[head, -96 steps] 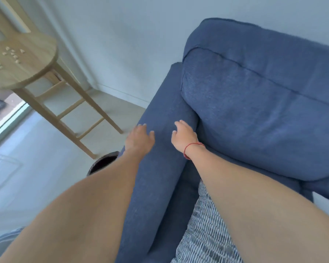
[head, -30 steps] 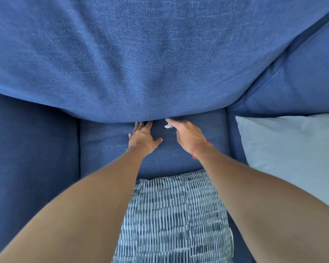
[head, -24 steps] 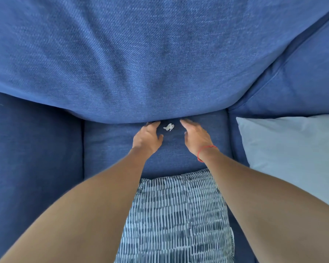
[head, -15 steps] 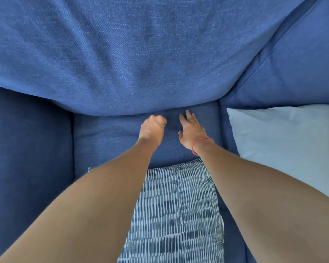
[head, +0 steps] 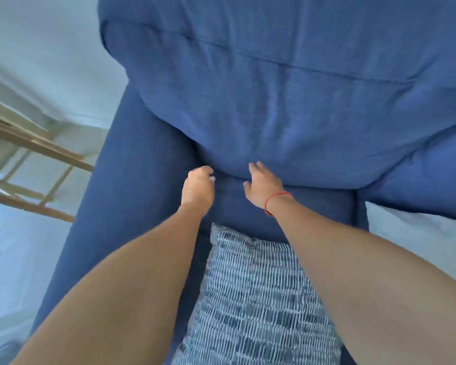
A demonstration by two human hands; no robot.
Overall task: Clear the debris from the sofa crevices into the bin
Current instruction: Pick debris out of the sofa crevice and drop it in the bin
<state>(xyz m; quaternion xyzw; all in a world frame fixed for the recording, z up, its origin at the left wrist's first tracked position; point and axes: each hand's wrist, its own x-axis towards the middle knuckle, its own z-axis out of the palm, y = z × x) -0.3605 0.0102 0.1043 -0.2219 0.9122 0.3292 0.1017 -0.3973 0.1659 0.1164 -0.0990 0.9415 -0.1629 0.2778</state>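
Blue woven fabric fills most of the view: the big denim-blue sofa back cushion (head: 287, 101) bulges over the blue seat cushion (head: 300, 206), and every other thing sits around that back cushion. To its left runs the blue padded armrest (head: 121, 180), and beyond that the pale wooden stool legs (head: 32, 154), which half a second ago were out of sight; the view has swung left and is streaked with motion blur. The bin is nowhere in this view. Below the back cushion lies a blue-and-white striped pillow (head: 253, 299), and to its lower right a plain pale-blue pillow (head: 419, 246).

At the crevice under the back cushion's lower edge, the left hand (head: 197, 189) is now curled into a narrow pinch, with a small white scrap of debris (head: 212, 177) peeping from its fingertips. A moment earlier that scrap lay loose on the seat between the two hands; it has since been picked up. The right hand (head: 263, 187), with a thin red string bracelet (head: 274, 200) at the wrist, is spread wide and holds nothing, its fingertips touching the back cushion's underside.

This piece seems secured, so carrying it leftward to the bin looks like the next step.
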